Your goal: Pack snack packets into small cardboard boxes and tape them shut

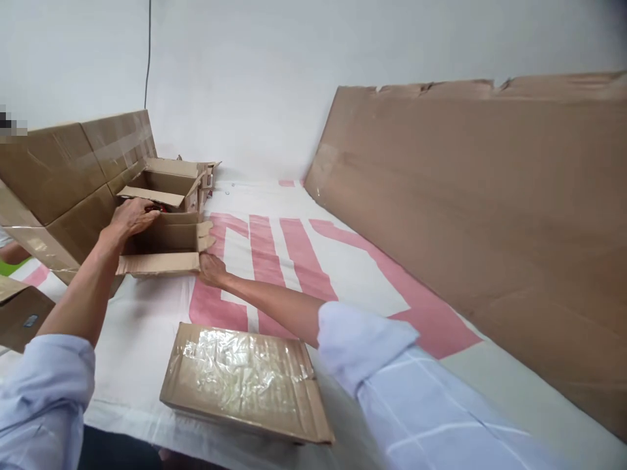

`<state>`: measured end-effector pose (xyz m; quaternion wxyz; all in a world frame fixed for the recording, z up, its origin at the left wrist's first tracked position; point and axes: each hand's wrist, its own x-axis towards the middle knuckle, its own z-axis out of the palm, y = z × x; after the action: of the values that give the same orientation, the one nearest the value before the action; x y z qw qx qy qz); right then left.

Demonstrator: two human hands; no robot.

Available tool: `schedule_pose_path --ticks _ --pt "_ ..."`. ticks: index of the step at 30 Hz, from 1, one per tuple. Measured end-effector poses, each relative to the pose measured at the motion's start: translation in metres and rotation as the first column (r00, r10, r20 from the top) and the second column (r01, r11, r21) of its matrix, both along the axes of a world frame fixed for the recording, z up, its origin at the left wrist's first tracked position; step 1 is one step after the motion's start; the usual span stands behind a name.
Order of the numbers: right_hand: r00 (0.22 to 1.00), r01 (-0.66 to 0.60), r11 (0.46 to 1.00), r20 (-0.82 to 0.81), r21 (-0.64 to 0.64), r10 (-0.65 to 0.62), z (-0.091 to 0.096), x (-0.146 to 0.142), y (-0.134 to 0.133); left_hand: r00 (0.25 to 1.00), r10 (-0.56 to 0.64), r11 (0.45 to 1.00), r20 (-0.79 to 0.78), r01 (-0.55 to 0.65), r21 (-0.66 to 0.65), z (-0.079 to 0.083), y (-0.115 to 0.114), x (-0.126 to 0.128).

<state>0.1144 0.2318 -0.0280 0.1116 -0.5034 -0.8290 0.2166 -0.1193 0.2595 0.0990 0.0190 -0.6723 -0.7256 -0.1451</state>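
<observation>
An open cardboard box with its near flap raised is at the left, between my two hands. Closed over its far left edge is my left hand, with a small patch of something red and dark by its fingertips. My right hand grips the box's near right side, its fingertips partly hidden. Right behind stands another open cardboard box, flaps spread. Nearer to me, a closed cardboard box with shiny clear tape over its top lies on the cloth.
A white cloth with pink-red print covers the table. Tall cardboard panels rise at the left and right. Part of another cardboard box shows at the left edge. Another person's arm appears beyond the left panel.
</observation>
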Motion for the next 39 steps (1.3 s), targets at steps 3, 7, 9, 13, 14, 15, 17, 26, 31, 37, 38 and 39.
schedule_pose_path --ticks 3,7,9,13,14,15,17,26,31,37,38,39 --pt "0.999 -0.001 0.997 -0.04 -0.072 -0.002 0.005 -0.013 -0.001 0.99 0.008 0.992 -0.143 0.01 0.123 -0.007 -0.038 0.002" --pt "0.997 -0.046 0.991 -0.075 -0.125 0.037 0.013 -0.018 -0.001 0.971 -0.135 0.983 -0.196 0.107 -0.148 -0.04 -0.07 0.006" --pt "0.991 -0.105 0.985 -0.101 -0.139 0.091 0.021 -0.008 0.0 0.943 -0.221 0.946 -0.248 0.146 -0.289 -0.057 -0.074 0.006" --pt "0.977 -0.16 0.981 -0.158 -0.109 0.142 0.043 0.054 -0.01 0.922 -0.208 0.962 -0.327 0.133 -0.237 -0.069 -0.076 0.007" --pt "0.974 -0.153 0.986 -0.178 -0.074 0.138 0.047 0.079 -0.018 0.923 -0.195 0.97 -0.33 0.131 -0.206 -0.067 -0.08 0.009" --pt "0.969 -0.127 0.992 -0.212 0.0 0.124 0.049 0.108 -0.028 0.927 -0.187 0.975 -0.325 0.134 -0.177 -0.064 -0.086 0.012" --pt "0.971 -0.011 0.993 -0.237 0.119 0.039 0.043 0.171 -0.058 0.944 -0.193 0.98 -0.268 0.172 -0.098 -0.056 -0.106 0.022" --pt "0.909 0.36 0.922 0.167 0.143 -0.381 -0.092 0.319 -0.206 0.662 -0.148 0.943 0.734 0.318 -0.097 -0.085 -0.249 0.09" --pt "0.885 0.436 0.884 0.098 0.167 -0.455 -0.114 0.305 -0.221 0.515 -0.051 0.996 0.856 0.087 0.007 -0.113 -0.271 0.124" --pt "0.747 0.549 0.836 -0.439 -0.016 -0.499 -0.093 0.304 -0.213 0.406 -0.125 0.992 0.905 0.021 0.127 -0.12 -0.291 0.135" --pt "0.685 0.524 0.843 -0.526 -0.125 -0.504 -0.087 0.301 -0.215 0.379 -0.132 0.991 0.916 0.033 0.129 -0.119 -0.294 0.133" --pt "0.621 0.478 0.847 -0.591 -0.234 -0.514 -0.081 0.296 -0.218 0.355 -0.134 0.991 0.925 0.049 0.124 -0.118 -0.295 0.13"
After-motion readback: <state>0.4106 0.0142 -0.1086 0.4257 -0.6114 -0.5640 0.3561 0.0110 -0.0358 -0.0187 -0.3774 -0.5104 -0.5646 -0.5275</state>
